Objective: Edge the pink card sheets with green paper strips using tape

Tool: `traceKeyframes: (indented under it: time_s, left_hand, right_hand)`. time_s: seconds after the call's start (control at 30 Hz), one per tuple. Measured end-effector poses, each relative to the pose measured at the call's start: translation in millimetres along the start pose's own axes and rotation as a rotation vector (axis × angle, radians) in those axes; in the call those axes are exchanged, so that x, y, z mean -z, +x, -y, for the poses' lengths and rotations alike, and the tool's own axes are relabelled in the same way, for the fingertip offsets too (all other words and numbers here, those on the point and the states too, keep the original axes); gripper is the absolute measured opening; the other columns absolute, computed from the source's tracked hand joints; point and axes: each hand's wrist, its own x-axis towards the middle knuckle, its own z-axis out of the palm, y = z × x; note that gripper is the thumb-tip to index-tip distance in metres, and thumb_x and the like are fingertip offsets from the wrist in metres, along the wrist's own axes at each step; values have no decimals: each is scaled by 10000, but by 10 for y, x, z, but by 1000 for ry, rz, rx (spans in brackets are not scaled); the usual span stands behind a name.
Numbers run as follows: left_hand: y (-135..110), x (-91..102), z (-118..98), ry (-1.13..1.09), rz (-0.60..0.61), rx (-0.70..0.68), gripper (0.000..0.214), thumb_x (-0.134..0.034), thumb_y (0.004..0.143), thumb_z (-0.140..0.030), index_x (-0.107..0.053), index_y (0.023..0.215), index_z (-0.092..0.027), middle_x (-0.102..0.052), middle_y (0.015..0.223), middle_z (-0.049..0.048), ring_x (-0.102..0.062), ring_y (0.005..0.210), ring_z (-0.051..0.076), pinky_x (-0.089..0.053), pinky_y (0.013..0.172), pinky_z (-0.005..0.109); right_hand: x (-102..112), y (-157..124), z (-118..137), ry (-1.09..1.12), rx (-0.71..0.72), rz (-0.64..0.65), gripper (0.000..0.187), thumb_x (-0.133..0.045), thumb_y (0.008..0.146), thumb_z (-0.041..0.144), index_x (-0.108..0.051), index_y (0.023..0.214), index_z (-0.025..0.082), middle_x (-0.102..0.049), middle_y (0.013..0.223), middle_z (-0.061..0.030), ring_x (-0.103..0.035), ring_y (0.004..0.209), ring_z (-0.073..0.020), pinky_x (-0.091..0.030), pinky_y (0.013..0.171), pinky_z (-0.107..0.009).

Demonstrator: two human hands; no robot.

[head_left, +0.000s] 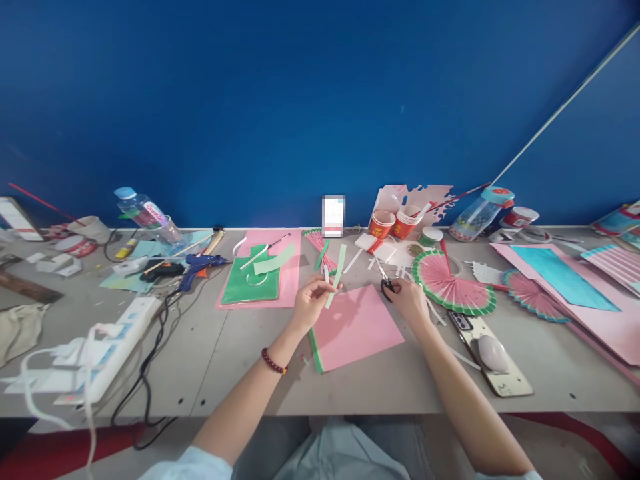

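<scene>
My left hand (pixel 314 299) is closed in a pinch on a pale green paper strip (pixel 341 263) that stands up from the fingertips. A short whitish piece (pixel 326 271) also shows at those fingers. In my right hand (pixel 409 301) are scissors (pixel 387 285) with black handles, their blades pointing up and away. The blade tips are apart from the strip. Between and below the hands lies a pink paper sheet (pixel 357 327) with a green edge on its left side. A folded watermelon-patterned paper fan (pixel 453 283) spreads just right of my right hand.
Left of my hands, a green packet (pixel 250 283) lies on pink paper. A blue glue gun (pixel 203 267) and a white power strip (pixel 123 347) sit farther left. Red paper cups (pixel 407 223) stand at the back. A phone (pixel 500 383) lies at the right front.
</scene>
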Motion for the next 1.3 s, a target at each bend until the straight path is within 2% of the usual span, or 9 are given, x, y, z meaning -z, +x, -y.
traceKeyframes:
  time_s: [0.37, 0.57, 0.77, 0.83, 0.9, 0.93, 1.07, 1.17, 1.3]
  left_hand:
    - [-23, -44, -8, -6, 51, -6, 181, -678, 740, -340, -662, 702, -164, -560, 958, 40, -658, 835, 163, -491, 885, 359]
    - [-38, -48, 39, 82, 85, -62, 163, -644, 773, -313, -663, 711, -163, -531, 946, 57, -637, 874, 173, -512, 839, 335]
    - [-67, -59, 23, 219, 116, -105, 140, -606, 800, -280, -675, 743, -173, -529, 958, 77, -607, 876, 165, -535, 748, 291]
    - [-76, -67, 19, 240, 117, -112, 133, -599, 802, -266, -677, 743, -176, -532, 954, 77, -601, 879, 165, -537, 741, 287]
    - [-85, -77, 18, 248, 125, -111, 126, -592, 803, -250, -679, 748, -177, -536, 957, 78, -600, 874, 163, -537, 738, 285]
    - [-90, -83, 16, 251, 133, -108, 123, -588, 804, -241, -681, 754, -178, -535, 961, 78, -599, 875, 162, -536, 739, 284]
    - [-113, -107, -3, 258, 162, -82, 128, -577, 802, -215, -694, 762, -181, -521, 962, 78, -592, 887, 167, -532, 749, 286]
    - [-124, -127, -28, 252, 186, -73, 136, -581, 803, -233, -699, 757, -183, -525, 962, 81, -592, 877, 169, -533, 747, 291]
    - [-108, -111, -43, 275, 199, -104, 147, -580, 812, -273, -698, 825, -186, -548, 954, 75, -596, 859, 161, -519, 739, 276]
  right_hand:
    - [-30, 29, -28, 87, -103, 27, 197, -603, 690, 392, -585, 690, 196, -634, 649, -39, -552, 618, -190, -344, 563, -280]
    - [-68, 17, -33, 50, -20, -30, 200, -587, 685, 396, -531, 673, 205, -609, 698, -33, -534, 651, -191, -331, 568, -277]
    - [-8, 33, -19, 115, 9, 52, 193, -568, 694, 389, -590, 687, 198, -613, 725, -55, -535, 678, -204, -374, 615, -307]
    - [48, 11, 65, 160, 36, 27, 231, -544, 720, 407, -620, 692, 190, -613, 751, -74, -534, 700, -211, -390, 638, -323]
    - [122, -28, 212, 271, 76, -5, 289, -521, 760, 443, -639, 744, 179, -621, 811, -92, -532, 722, -209, -403, 656, -330]
    - [162, -50, 304, 363, 87, 23, 314, -520, 773, 466, -643, 790, 178, -626, 822, -90, -530, 714, -201, -407, 648, -325]
    - [294, -112, 676, 861, 34, 251, 375, -570, 772, 490, -593, 1001, 194, -637, 904, -65, -517, 625, -136, -397, 544, -273]
    - [328, -94, 848, 1018, -56, 256, 318, -632, 732, 467, -581, 858, 180, -529, 576, 18, -434, 485, -99, -346, 463, -247]
    - [353, -6, 944, 1119, -107, 212, 301, -665, 691, 456, -527, 747, 194, -473, 492, 51, -383, 417, -74, -310, 410, -227]
